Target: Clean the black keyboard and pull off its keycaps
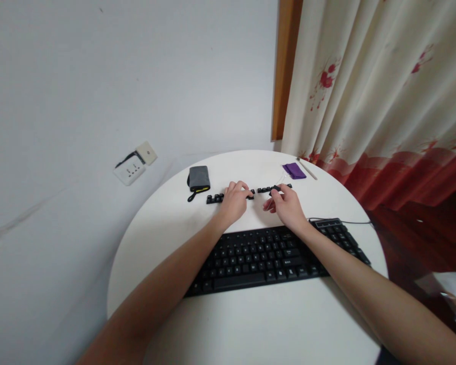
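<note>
A black keyboard lies across the round white table. Beyond it a row of loose black keycaps runs left to right. My left hand rests curled on the middle of that row, fingers bent down onto the caps. My right hand sits just to its right, with thumb and forefinger pinched round one black keycap at the row's right part. Both forearms reach over the keyboard.
A grey pouch with a black cord lies at the table's far left. A purple cloth and a thin stick lie at the far right. White wall with a socket to the left, flowered curtain to the right.
</note>
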Tool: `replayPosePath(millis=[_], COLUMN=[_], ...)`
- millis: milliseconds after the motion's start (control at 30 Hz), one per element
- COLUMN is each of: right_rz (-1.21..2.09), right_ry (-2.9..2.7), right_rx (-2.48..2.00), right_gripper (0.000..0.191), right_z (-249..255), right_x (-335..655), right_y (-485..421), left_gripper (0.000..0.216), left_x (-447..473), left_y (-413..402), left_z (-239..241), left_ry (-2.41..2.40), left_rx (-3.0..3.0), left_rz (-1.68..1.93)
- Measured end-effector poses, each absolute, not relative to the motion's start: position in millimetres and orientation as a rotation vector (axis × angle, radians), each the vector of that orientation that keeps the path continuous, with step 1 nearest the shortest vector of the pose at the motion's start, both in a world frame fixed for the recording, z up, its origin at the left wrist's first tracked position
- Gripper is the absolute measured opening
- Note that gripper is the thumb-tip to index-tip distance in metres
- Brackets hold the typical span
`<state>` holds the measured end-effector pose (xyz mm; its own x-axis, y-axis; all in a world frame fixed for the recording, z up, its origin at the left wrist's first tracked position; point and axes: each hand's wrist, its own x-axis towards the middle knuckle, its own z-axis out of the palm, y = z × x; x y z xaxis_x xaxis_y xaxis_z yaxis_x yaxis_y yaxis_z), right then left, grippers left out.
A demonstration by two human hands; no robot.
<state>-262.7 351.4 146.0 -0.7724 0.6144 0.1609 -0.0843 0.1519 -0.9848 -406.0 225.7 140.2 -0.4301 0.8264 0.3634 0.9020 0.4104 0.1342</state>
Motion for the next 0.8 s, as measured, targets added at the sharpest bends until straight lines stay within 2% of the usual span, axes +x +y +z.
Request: replayPosePath(millis=[233,800], right_rz=[1.664,1.681], right_ry=[-1.901,-1.888], right_rx=[-0.504,-0.516], right_gripper=[0.02,0.021], right_z=[145.1,146.0], right_x=[-263.4,-263.4], right_y=[351.9,351.3], left_gripper=[0.041,0.043], left_x=[-405.4,-409.1], left_y=[226.5,225.6], left_z=[140.3,135.2], left_ry=[-2.436,-2.425], left_rx=[-1.54,-1.588], left_rz=[-0.487,-0.476])
